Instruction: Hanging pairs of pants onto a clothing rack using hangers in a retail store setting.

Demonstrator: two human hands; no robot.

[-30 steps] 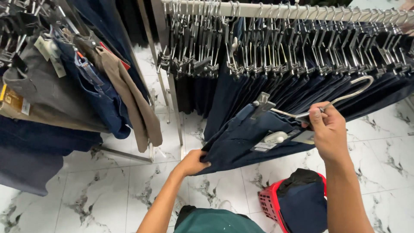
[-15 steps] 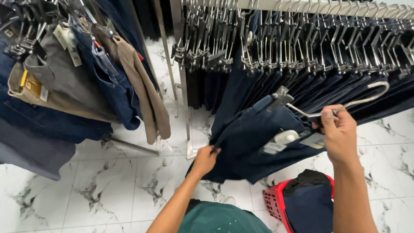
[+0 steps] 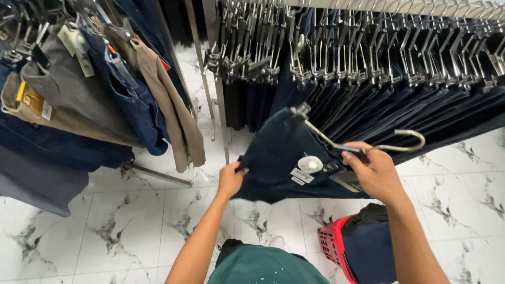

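The right hand (image 3: pixel 376 173) grips a metal hanger (image 3: pixel 363 144) clipped to dark jeans (image 3: pixel 279 152); the left hand (image 3: pixel 231 179) pinches the jeans' edge. A white tag (image 3: pixel 309 164) sits on them. Behind hangs a rack (image 3: pixel 368 47) of jeans; a red basket (image 3: pixel 334 244) stands on the marble floor (image 3: pixel 121 221).

bright, even overhead light fills the frame, with soft glare on the marble floor (image 3: pixel 131 221). edges bend from a wide lens. the dark trousers lose detail.

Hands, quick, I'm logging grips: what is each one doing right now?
Left hand: closed on the edge of the dark blue trousers.
Right hand: closed on the metal clip hanger that carries them.
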